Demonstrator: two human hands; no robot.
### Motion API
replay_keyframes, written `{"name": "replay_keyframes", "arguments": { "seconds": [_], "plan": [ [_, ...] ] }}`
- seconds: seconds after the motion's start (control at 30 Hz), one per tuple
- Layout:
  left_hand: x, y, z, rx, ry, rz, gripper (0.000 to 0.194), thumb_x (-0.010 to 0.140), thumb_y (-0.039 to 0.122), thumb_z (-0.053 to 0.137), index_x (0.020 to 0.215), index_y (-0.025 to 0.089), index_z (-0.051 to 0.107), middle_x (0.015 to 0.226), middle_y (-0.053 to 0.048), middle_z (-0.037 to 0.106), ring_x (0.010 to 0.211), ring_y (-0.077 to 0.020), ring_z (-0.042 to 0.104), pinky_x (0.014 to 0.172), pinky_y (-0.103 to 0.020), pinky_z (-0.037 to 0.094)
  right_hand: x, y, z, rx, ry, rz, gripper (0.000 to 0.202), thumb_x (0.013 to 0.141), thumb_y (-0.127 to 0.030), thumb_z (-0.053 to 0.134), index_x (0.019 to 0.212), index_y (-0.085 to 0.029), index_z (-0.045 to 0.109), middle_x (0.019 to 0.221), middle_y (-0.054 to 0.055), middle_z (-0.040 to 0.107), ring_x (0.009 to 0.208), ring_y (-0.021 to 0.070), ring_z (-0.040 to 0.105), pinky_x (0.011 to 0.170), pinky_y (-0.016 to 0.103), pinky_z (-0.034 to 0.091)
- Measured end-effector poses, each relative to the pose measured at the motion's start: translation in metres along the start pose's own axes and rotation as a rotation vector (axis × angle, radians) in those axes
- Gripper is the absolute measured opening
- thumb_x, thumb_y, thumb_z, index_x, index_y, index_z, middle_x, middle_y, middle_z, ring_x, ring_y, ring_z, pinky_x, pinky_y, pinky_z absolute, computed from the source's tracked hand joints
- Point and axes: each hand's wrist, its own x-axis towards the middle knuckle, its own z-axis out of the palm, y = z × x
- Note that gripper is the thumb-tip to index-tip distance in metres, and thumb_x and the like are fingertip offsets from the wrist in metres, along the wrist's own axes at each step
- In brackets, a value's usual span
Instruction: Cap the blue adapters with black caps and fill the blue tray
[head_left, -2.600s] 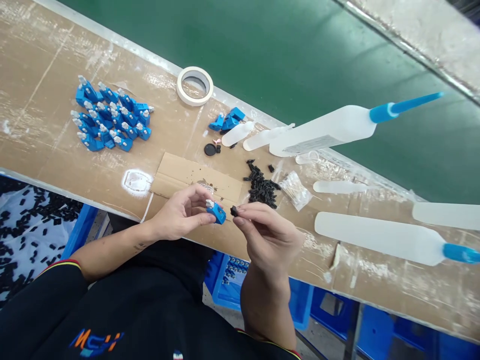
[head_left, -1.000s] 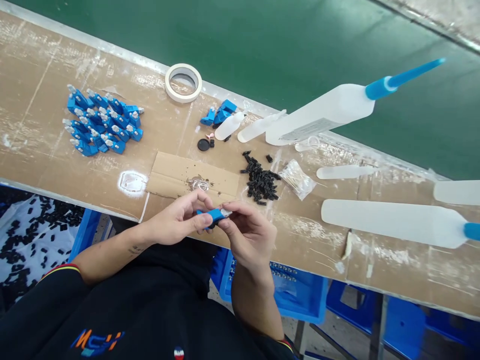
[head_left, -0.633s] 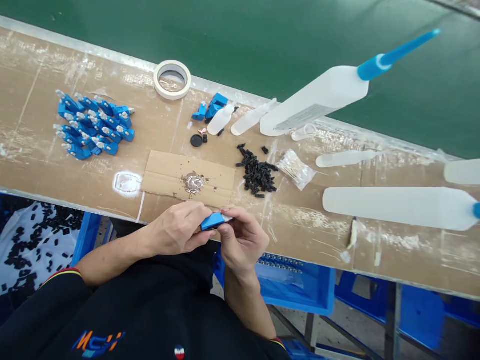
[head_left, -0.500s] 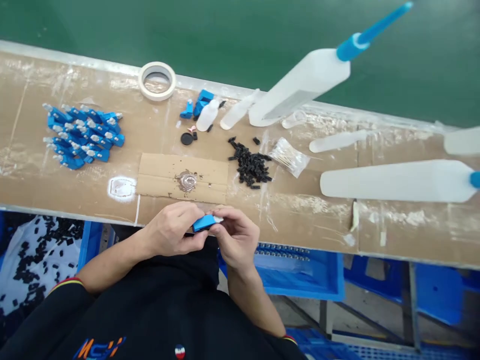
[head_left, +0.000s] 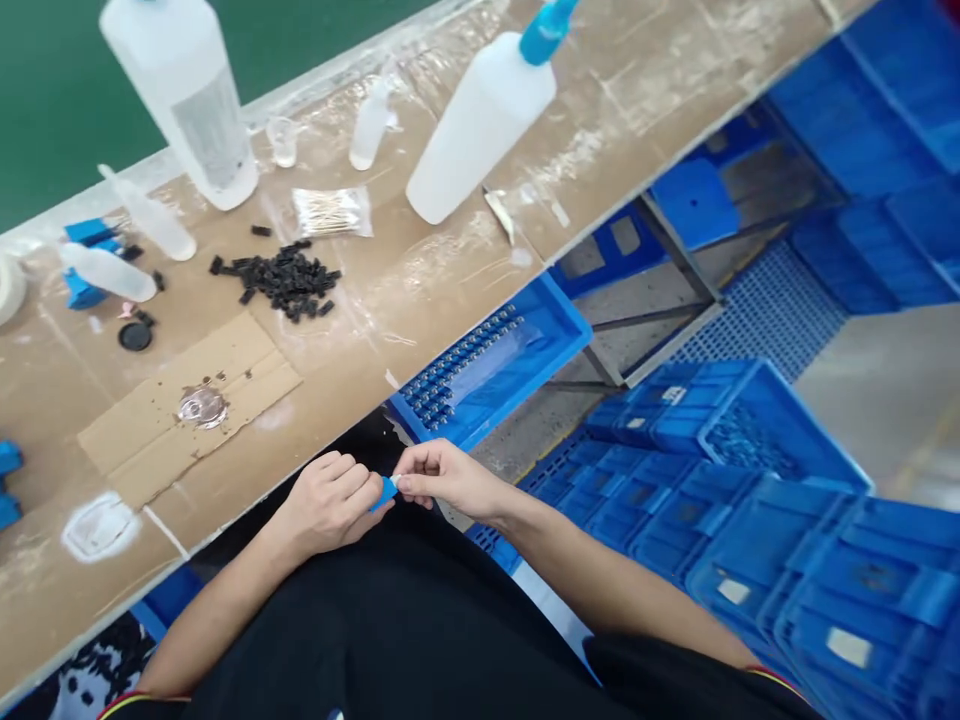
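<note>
cardboard bearing a glossy smear now sits far left, since the view has swung to the right; beyond it lies a heap of black parts, touched by neither hand. next along, the left hand has come to cover more of the blue piece, so the work is still in hand, off the bench. the piece pokes out rightward from those closed fingers, above dark clothing. its white tip is pinched by thumb and forefinger of the right hand; whether that grip hides anything more, i cannot tell. farther right, stacked blue bins have come into view.
</note>
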Motion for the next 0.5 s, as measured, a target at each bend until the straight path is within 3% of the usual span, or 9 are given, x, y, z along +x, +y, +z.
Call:
{"name": "replay_keyframes", "arguments": {
  "seconds": [0.07, 0.13, 0.2, 0.23, 0.33, 0.5],
  "plan": [
    [0.005, -0.003, 0.007, -0.044, 0.005, -0.066, 0.031, 0.098, 0.036, 0.061, 0.117, 0.012, 0.059, 0.1, -0.014, 0.066, 0.087, -0.0234, 0.065, 0.072, -0.036, 0.056, -0.016, -0.002, -0.027, -0.204, 0.204, -0.098, 0.045, 0.08, -0.061, 0.074, 0.08, -0.016, 0.071, 0.067, 0.002, 0.067, 0.059, 0.013, 0.057, 0.056, 0.025, 0.046],
    [0.006, -0.007, 0.007, -0.072, 0.082, -0.157, 0.049, 0.096, 0.036, 0.065, 0.136, 0.011, 0.05, 0.123, -0.022, 0.06, 0.11, -0.0299, 0.065, 0.085, -0.042, 0.061, -0.026, -0.006, -0.061, -0.565, 0.498, -0.152, 0.037, 0.09, -0.053, 0.064, 0.085, -0.017, 0.072, 0.077, 0.005, 0.072, 0.07, 0.0174, 0.064, 0.066, 0.029, 0.048],
    [0.004, -0.013, 0.004, -0.104, 0.171, -0.253, 0.058, 0.093, 0.024, 0.069, 0.144, 0.015, 0.044, 0.127, -0.021, 0.058, 0.115, -0.029, 0.064, 0.087, -0.041, 0.063, -0.027, -0.006, -0.095, -0.975, 0.748, -0.038, 0.03, 0.095, -0.042, 0.056, 0.09, -0.018, 0.073, 0.09, 0.009, 0.076, 0.084, 0.0226, 0.069, 0.072, 0.031, 0.048],
    [0.003, -0.016, 0.001, -0.122, 0.186, -0.302, 0.06, 0.092, 0.018, 0.07, 0.146, 0.018, 0.043, 0.127, -0.019, 0.058, 0.114, -0.0271, 0.065, 0.086, -0.039, 0.064, -0.024, -0.004, -0.11, -1.159, 0.801, 0.076, 0.029, 0.097, -0.038, 0.052, 0.093, -0.017, 0.073, 0.096, 0.011, 0.077, 0.091, 0.0249, 0.07, 0.073, 0.031, 0.048],
    [0.002, -0.022, -0.004, -0.148, 0.135, -0.386, 0.054, 0.091, 0.011, 0.068, 0.141, 0.021, 0.049, 0.124, -0.014, 0.059, 0.107, -0.0229, 0.067, 0.084, -0.035, 0.065, -0.002, 0.01, -0.139, -1.485, 0.737, 0.379, 0.034, 0.1, -0.03, 0.043, 0.102, -0.015, 0.073, 0.106, 0.017, 0.077, 0.1, 0.028, 0.072, 0.073, 0.029, 0.049],
    [0.006, -0.02, -0.002, -0.07, 0.079, -0.314, 0.038, 0.09, 0.009, 0.069, 0.126, 0.017, 0.059, 0.118, -0.014, 0.061, 0.096, -0.0205, 0.067, 0.081, -0.034, 0.064, 0.036, 0.035, -0.152, -1.534, 0.599, 0.461, 0.034, 0.098, -0.023, 0.045, 0.105, -0.011, 0.076, 0.103, 0.021, 0.077, 0.101, 0.03, 0.074, 0.081, 0.032, 0.053]
  ]
}}
